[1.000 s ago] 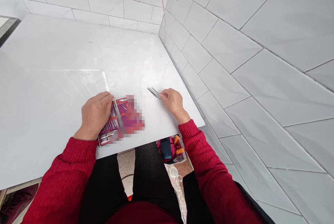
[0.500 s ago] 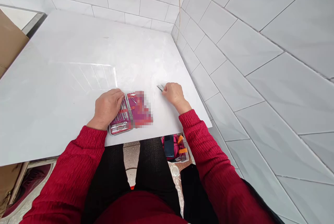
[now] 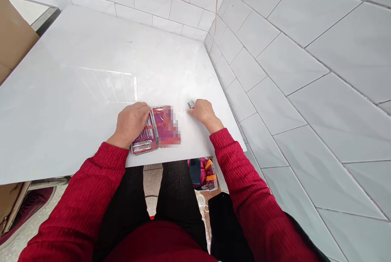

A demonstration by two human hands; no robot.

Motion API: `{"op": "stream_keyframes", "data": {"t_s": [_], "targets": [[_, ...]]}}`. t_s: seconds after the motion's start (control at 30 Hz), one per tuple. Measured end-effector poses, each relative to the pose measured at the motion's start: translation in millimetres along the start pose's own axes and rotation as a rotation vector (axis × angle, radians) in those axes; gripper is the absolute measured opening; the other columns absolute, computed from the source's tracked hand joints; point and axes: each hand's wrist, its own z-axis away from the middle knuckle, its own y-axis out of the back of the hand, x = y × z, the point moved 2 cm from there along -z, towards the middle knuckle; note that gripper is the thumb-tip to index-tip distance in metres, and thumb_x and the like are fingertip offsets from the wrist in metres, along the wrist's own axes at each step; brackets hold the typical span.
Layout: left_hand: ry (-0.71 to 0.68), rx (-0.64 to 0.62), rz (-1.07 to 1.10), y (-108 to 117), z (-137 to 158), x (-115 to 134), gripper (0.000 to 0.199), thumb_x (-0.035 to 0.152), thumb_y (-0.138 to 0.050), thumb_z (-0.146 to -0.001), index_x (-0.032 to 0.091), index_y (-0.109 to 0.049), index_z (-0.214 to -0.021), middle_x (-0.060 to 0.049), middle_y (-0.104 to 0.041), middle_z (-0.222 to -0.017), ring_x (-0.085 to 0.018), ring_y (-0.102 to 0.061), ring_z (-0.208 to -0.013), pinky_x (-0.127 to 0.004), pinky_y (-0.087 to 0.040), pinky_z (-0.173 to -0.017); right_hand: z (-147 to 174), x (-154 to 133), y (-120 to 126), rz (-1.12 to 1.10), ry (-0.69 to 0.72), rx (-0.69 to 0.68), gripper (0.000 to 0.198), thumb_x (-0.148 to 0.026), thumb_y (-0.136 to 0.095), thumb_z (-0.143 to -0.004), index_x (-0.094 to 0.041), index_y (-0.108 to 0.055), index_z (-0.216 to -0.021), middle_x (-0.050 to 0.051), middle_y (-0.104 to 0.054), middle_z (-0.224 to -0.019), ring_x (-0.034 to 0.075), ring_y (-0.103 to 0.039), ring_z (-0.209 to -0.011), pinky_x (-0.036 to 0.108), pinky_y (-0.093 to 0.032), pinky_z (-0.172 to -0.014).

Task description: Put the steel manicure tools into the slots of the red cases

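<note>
An open manicure kit case (image 3: 158, 146) lies on the white table near its front edge. Its left half carries several slim metal tools (image 3: 146, 132) under a red strap and silver nail clippers (image 3: 142, 145) at the bottom. The right half is purple and red, partly pixelated, with small tweezers or scissors (image 3: 159, 113) at its top. My left hand (image 3: 131, 120) covers the case's upper left, its fingers closed at the top edge near the hinge. To the right, my right hand (image 3: 202, 111) pinches a small silver nail clipper (image 3: 190, 105) just above the table; the fingers hide part of it.
A white table (image 3: 91, 50) meets tiled walls (image 3: 275, 70) at the back and right. A cardboard box (image 3: 15, 34) stands at the left. Below the front edge is a clear bin (image 3: 214, 182) with pink and orange items and a dark phone (image 3: 195, 171).
The nail clipper has turned in my right hand, and its end looks broader. My left hand stays on the case. The whole view has shifted slightly.
</note>
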Motion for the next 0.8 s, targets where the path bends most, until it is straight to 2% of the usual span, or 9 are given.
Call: {"op": "stream_keyframes", "data": {"t_s": [0.17, 0.27, 0.33, 0.43, 0.6, 0.8], "targets": [[0.004, -0.017, 0.001, 0.1, 0.9, 0.7, 0.032, 0.024, -0.041, -0.104, 0.022, -0.071, -0.092, -0.005, -0.073, -0.096, -0.024, -0.065, -0.086, -0.036, -0.043, -0.066, 8.0, 3.8, 0.5, -0.148, -0.033, -0.009, 0.012, -0.021, -0.062, -0.083, -0.019, -0.073, -0.081, 0.010, -0.075, -0.083, 0.024, -0.069, -0.077, 0.030, -0.039, -0.060], [0.008, -0.018, -0.003, -1.8, 1.2, -0.2, 0.031, 0.023, -0.042, -0.104, 0.022, -0.071, -0.093, -0.005, -0.073, -0.098, -0.024, -0.065, -0.088, -0.037, -0.045, -0.069, 25.0, 1.9, 5.7, -0.321, -0.047, 0.049, 0.010, -0.020, -0.065, -0.081, -0.017, -0.072, -0.087, 0.007, -0.076, -0.086, 0.020, -0.068, -0.078, 0.028, -0.043, -0.065], [0.004, -0.018, -0.004, -3.4, 1.4, -0.7, 0.030, 0.023, -0.043, -0.104, 0.021, -0.071, -0.094, -0.006, -0.073, -0.099, -0.025, -0.066, -0.089, -0.037, -0.045, -0.071, 42.3, -5.4, 8.1, -0.424, 0.000, 0.060, 0.014, -0.019, -0.066, -0.079, -0.016, -0.071, -0.091, 0.004, -0.075, -0.085, 0.018, -0.067, -0.076, 0.027, -0.045, -0.067], [0.000, -0.017, -0.001, -5.3, 2.1, -0.7, 0.029, 0.023, -0.043, -0.103, 0.021, -0.072, -0.096, -0.006, -0.074, -0.100, -0.025, -0.066, -0.090, -0.038, -0.045, -0.072, 71.6, -25.0, 5.8, -0.505, 0.116, -0.001, 0.014, -0.018, -0.066, -0.075, -0.017, -0.069, -0.089, 0.000, -0.072, -0.076, 0.015, -0.063, -0.070, 0.026, -0.043, -0.066], [0.020, -0.027, 0.011, -6.6, 2.5, 0.1, 0.030, 0.023, -0.043, -0.103, 0.020, -0.073, -0.098, -0.007, -0.074, -0.102, -0.027, -0.066, -0.091, -0.039, -0.046, -0.073, 105.6, -60.8, -4.3, -0.458, 0.218, -0.141, 0.011, -0.016, -0.071, -0.075, -0.018, -0.068, -0.085, -0.004, -0.067, -0.070, 0.012, -0.056, -0.063, 0.025, -0.038, -0.065], [0.034, -0.046, 0.005, -5.2, 1.8, 2.1, 0.029, 0.022, -0.044, -0.103, 0.020, -0.072, -0.096, -0.007, -0.073, -0.100, -0.027, -0.065, -0.090, -0.040, -0.045, -0.072, 110.5, -80.8, -2.8, -0.311, 0.212, -0.157, 0.009, -0.020, -0.074, -0.078, -0.018, -0.070, -0.085, 0.000, -0.071, -0.076, 0.015, -0.060, -0.070, 0.026, -0.036, -0.065]]}}
